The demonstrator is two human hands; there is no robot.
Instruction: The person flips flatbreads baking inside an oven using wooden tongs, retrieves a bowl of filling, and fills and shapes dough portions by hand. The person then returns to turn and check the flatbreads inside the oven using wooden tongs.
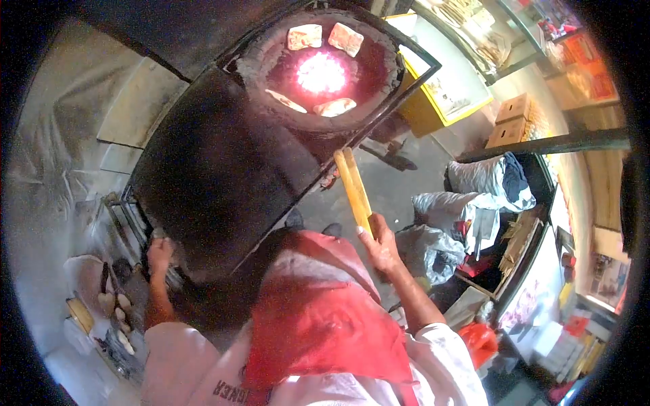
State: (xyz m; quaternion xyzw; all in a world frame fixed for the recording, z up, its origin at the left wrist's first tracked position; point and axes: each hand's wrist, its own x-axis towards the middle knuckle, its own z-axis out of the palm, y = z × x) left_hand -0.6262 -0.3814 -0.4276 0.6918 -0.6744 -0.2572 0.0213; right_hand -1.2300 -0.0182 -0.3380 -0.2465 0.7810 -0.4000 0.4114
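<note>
My right hand (381,245) is closed around two flat, yellowish wooden slats (353,186), which lie close together and point up toward the round oven. My left hand (160,254) is at the left edge of the dark counter (217,162), its fingers curled in; what they hold, if anything, is hidden. Ahead is the clay oven's rim (254,57), with a bright pink-white glow in its middle. On its inner wall are two squarish flatbreads, one at the upper left (305,37) and one at the upper right (345,39). Two more flatbreads (334,107) show edge-on along the near wall.
A yellow-edged white container (447,88) stands right of the oven. Silver plastic bags (457,210) and cardboard boxes (509,120) are at the right. A metal frame (128,213) and several utensils (112,304) lie at the left. The oven's metal frame edge runs diagonally before me.
</note>
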